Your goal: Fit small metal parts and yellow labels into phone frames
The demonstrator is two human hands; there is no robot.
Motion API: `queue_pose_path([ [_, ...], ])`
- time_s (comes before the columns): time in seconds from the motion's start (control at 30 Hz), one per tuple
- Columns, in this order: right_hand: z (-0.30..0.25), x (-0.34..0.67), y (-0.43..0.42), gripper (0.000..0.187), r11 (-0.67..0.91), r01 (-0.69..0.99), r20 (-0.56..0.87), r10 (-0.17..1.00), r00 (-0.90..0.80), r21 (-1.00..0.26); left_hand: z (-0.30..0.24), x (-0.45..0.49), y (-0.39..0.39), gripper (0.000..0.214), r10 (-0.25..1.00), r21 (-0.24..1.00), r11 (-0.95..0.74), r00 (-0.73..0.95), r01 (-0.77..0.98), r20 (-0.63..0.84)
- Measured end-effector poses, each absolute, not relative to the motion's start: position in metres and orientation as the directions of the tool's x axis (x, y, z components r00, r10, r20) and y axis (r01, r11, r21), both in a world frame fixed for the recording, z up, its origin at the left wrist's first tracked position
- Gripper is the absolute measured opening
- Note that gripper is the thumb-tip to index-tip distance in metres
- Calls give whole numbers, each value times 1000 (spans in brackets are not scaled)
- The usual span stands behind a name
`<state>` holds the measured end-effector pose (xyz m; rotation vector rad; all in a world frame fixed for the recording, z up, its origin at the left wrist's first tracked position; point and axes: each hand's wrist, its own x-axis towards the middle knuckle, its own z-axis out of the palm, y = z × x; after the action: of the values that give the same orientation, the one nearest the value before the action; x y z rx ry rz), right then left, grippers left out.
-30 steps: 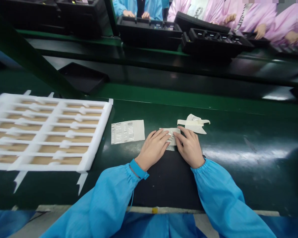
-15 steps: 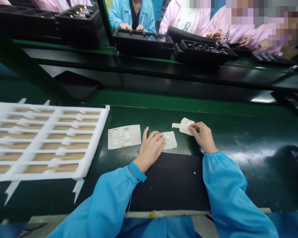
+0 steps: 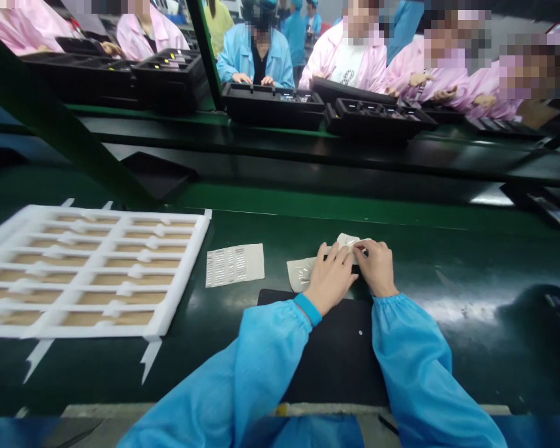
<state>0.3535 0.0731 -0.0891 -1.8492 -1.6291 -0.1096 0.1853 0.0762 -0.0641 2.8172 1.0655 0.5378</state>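
Observation:
My left hand (image 3: 332, 278) lies palm down with fingers stretched out, its fingertips on a small pale sheet (image 3: 348, 239) bearing thin shiny strips. At that sheet's right side, my right hand (image 3: 377, 266) has thumb and forefinger pinched together; what is between them is too small to make out. A second pale sheet (image 3: 299, 274) with a few scattered strips lies partly under my left hand. Further left is a larger pale sheet (image 3: 236, 264) with columns of short silvery strips. Below my hands a black mat (image 3: 336, 361) is partly covered by my sleeves.
A white-framed rack (image 3: 121, 274) with brown panels stands on the green table (image 3: 448, 261) at left. A slanting green post (image 3: 70, 130) crosses the upper left. Beyond, co-workers sit behind black trays (image 3: 273, 107). A dark device (image 3: 553, 208) lies at far right.
My left hand has moved right, from the middle sheet to the sheet at my right hand. My right hand stays pinched there, slightly lower. The view has tilted up a little.

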Motion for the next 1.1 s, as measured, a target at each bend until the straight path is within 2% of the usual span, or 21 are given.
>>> queue_pose_path([
  [0.17, -83, 355, 78, 25, 6, 902, 546, 798, 256, -432, -84, 207, 76, 43, 681, 189, -730, 677, 657, 279],
  [0.43, -100, 354, 109, 26, 4, 889, 435, 873, 220, -459, -88, 203, 76, 47, 665, 183, -746, 700, 641, 260],
  [0.7, -104, 360, 113, 27, -11, 861, 392, 887, 243, -508, -89, 203, 78, 46, 660, 210, -751, 703, 626, 265],
  [0.83, -100, 360, 115, 25, -11, 813, 419, 852, 312, -583, -89, 203, 78, 43, 655, 223, -755, 703, 616, 277],
  [0.97, -84, 363, 107, 27, -16, 708, 462, 747, 478, -706, -87, 205, 81, 39, 661, 247, -750, 686, 613, 305],
  [1.1, -66, 351, 86, 33, 33, 554, 406, 717, 567, -832, -84, 208, 87, 28, 690, 292, -724, 639, 626, 340],
])
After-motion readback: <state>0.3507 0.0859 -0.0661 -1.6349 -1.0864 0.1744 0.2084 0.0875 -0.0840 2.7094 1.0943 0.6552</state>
